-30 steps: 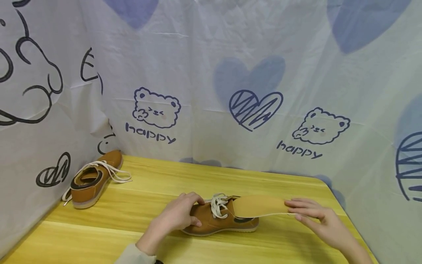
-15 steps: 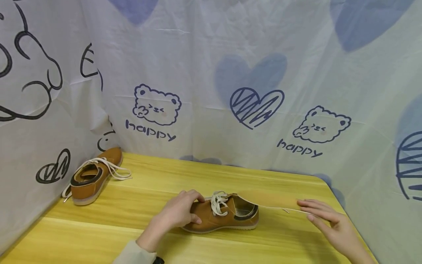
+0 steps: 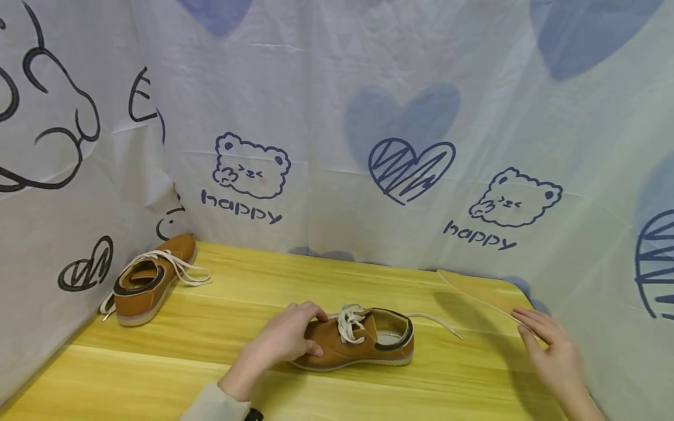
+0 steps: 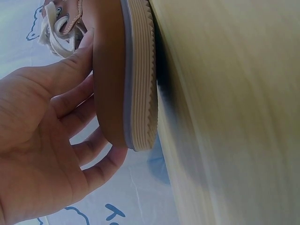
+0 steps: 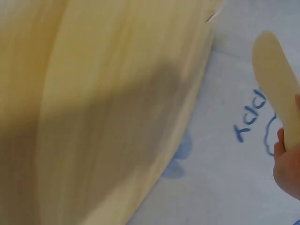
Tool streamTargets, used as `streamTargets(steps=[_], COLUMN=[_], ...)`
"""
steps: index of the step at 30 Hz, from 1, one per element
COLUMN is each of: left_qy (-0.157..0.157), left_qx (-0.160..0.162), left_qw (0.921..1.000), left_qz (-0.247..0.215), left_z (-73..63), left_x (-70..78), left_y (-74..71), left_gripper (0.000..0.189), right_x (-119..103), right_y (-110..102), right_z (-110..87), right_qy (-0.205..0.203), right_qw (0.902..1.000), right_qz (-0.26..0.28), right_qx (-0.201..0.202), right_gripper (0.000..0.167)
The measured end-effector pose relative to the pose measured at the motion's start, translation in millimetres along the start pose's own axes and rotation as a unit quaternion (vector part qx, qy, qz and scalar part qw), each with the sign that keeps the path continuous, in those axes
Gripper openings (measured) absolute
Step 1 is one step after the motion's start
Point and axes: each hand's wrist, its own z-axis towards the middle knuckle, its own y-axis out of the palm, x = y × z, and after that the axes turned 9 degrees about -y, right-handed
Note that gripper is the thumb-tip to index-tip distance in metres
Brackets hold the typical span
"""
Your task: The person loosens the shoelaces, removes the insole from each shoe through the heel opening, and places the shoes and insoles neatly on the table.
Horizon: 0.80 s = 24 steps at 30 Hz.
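Note:
A brown lace-up shoe (image 3: pixel 337 345) with tied cream laces stands on the wooden-patterned table, its toe to the left and its opening in plain sight. My left hand (image 3: pixel 286 336) grips the toe from above, thumb on the near side; the left wrist view shows the fingers curled round the toe end (image 4: pixel 110 93) beside the ribbed sole. Off to the right, my right hand (image 3: pixel 553 351) pinches a thin tan insole (image 3: pixel 479 289) by one end and holds it above the table, apart from the shoe. In the right wrist view the insole (image 5: pixel 274 70) rises from the partly visible hand.
A second brown shoe (image 3: pixel 152 280) with loose white laces stands at the table's left back, against the curtain. One lace end (image 3: pixel 437 321) trails from behind the near shoe. A printed white curtain (image 3: pixel 326 210) borders the table (image 3: pixel 237 292) at the back and sides.
The insole has come away from over the shoe's opening; my right hand has carried it right and turned it toward the back. My left hand and both shoes have stayed in place.

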Motion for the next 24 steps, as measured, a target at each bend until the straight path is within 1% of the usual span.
streamTargets(steps=[4, 8, 11, 14, 17, 20, 24], left_qy=[-0.001, -0.002, -0.002, -0.001, -0.001, 0.0, -0.001], left_qx=[0.0, 0.001, 0.001, 0.001, 0.001, 0.001, 0.001], left_qw=[1.0, 1.0, 1.0, 1.0, 1.0, 1.0, 1.0], left_qz=[0.002, 0.003, 0.002, 0.003, 0.005, 0.006, 0.006], left_z=[0.0, -0.1, -0.2, -0.5, -0.5, -0.6, -0.7], left_x=[1.0, 1.7, 2.1, 2.5, 2.7, 3.0, 3.1], left_y=[-0.2, -0.4, -0.5, -0.6, -0.6, -0.8, -0.9], left_gripper=[0.054, 0.054, 0.054, 0.054, 0.054, 0.054, 0.054], right_x=[20, 36, 43, 50, 54, 57, 59], right_y=[-3, -6, -9, -12, -15, -16, -16], right_z=[-6.7, -12.8, -16.5, -19.5, -21.8, -23.3, -24.3], right_qy=[0.028, 0.057, 0.071, 0.066, 0.064, 0.079, 0.105], right_qw=[0.9982, 0.9933, 0.9886, 0.9867, 0.9824, 0.9734, 0.9516], right_qz=[-0.053, -0.1, -0.132, -0.146, -0.161, -0.163, -0.154], right_qx=[0.006, 0.011, -0.006, -0.03, -0.071, -0.14, -0.244], right_gripper=[0.026, 0.025, 0.024, 0.027, 0.03, 0.031, 0.035])
